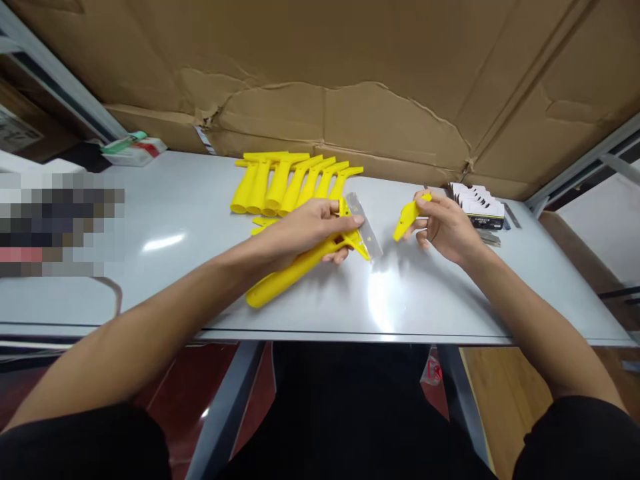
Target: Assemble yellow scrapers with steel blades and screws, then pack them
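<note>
My left hand [320, 230] is closed round the head of a yellow plastic scraper handle [290, 270], its thumb pressing on a flat metal blade [364, 227] that lies across the head. The thick round end of the handle points down and left over the table. To the right, my right hand [443, 223] pinches a small flat yellow plastic piece [407, 219] between thumb and fingers, a short way apart from the blade. Behind my left hand stands a row of several similar yellow scraper handles [277, 183]. Another yellow part [261, 223] shows partly beneath my left forearm.
A box with a stack of white cards [477, 203] sits at the back right, with metal blades [489, 237] beside it. At the back left is a small white and green box [134, 150]. Cardboard [320, 120] walls the table's back edge.
</note>
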A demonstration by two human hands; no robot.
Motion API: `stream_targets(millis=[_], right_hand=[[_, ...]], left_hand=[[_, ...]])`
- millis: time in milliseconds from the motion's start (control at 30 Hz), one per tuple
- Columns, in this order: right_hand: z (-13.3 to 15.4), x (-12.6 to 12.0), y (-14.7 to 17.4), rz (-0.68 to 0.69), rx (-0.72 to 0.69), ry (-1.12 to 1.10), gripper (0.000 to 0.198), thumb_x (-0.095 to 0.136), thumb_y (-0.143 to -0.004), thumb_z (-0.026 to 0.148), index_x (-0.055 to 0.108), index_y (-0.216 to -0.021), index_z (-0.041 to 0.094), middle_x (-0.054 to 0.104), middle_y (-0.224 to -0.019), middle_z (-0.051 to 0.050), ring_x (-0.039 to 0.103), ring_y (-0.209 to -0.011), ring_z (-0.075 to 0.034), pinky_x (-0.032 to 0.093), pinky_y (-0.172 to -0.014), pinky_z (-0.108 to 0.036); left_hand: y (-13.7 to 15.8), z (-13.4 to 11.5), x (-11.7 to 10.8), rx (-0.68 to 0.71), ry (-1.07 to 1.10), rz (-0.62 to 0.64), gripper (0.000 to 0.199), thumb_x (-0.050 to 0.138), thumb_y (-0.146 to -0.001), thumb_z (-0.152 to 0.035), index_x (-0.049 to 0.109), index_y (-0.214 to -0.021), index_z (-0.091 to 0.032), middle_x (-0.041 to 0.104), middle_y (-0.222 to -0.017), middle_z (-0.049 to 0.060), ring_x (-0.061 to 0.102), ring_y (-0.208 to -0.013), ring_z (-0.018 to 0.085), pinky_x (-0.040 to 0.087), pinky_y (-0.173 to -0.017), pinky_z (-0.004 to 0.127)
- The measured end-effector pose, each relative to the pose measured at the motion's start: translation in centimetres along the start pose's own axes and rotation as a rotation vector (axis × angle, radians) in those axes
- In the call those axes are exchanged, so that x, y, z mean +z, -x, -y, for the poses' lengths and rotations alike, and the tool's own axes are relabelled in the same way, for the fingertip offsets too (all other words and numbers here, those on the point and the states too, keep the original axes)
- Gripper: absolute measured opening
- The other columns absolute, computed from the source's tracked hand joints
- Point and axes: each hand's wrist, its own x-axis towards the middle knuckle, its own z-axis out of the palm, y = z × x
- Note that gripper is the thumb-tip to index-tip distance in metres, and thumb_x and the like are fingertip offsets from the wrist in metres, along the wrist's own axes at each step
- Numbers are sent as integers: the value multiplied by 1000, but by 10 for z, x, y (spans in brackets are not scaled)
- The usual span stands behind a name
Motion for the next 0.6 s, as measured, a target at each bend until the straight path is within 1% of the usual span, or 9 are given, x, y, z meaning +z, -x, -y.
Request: stream_targets(millis=[100,133,167,200,267,333,400,533,600], right_hand=[[-7,5,6,20,36,15,41,75,-90,54,54,-111,26,63,-72,5,57,-42,-10,22,-32,-20],[-7,8,9,35,45,19,45,75,-91,55,54,-119,26,62,-70,6,54,-40,-9,20,-32,-20],[-6,11,12,56,52,22,50,75,-91,55,53,-126,26,62,-69,6,53,-41,-9,20,-33,-21],[-5,14,15,92,57,27,56,76,-91,53,52,-134,26,62,-70,6,54,-44,-9,24,-34,-21],[-4,17,20,193,60,43,68,80,-89,46,47,-145,24,64,-75,5,58,-52,-11,36,-41,-22],[-3,19,22,279,55,61,77,83,-87,38,43,-151,22,66,-79,4,59,-59,-11,45,-50,-24],[-4,19,23,295,41,78,76,84,-86,33,44,-150,21,67,-78,3,59,-62,-11,48,-56,-25],[-7,19,21,174,-14,76,61,86,-84,34,53,-133,21,71,-75,2,60,-61,-11,50,-58,-25],[-8,20,21,129,-37,85,58,85,-85,36,57,-133,20,72,-75,1,61,-60,-11,52,-58,-26]], left_hand=[[-1,6,11,-102,0,88,28,66,-97,-39,60,-80,-17,64,-55,2,47,-42,8,39,-52,23],[-2,8,13,-125,1,106,28,66,-97,-38,60,-79,-17,64,-55,2,47,-43,9,39,-52,24],[-3,9,15,-143,-1,117,28,66,-97,-39,59,-79,-17,64,-55,2,47,-43,9,39,-53,24],[-3,11,17,-156,-4,119,28,67,-97,-39,59,-80,-18,64,-55,1,46,-43,9,39,-52,24],[-4,13,19,-173,-7,112,28,68,-95,-40,59,-82,-18,64,-56,1,46,-44,9,37,-52,25],[-5,14,21,-183,-9,113,28,68,-95,-41,59,-84,-18,64,-57,1,45,-44,9,36,-52,24],[-5,15,22,-191,-16,121,28,67,-97,-42,60,-87,-18,64,-58,1,46,-44,9,37,-52,24],[-6,17,23,-196,-42,123,30,64,-99,-45,60,-88,-18,63,-58,1,46,-44,10,38,-52,24],[-6,18,24,-197,-43,121,32,63,-99,-47,61,-87,-17,63,-59,1,45,-44,10,37,-52,25]])
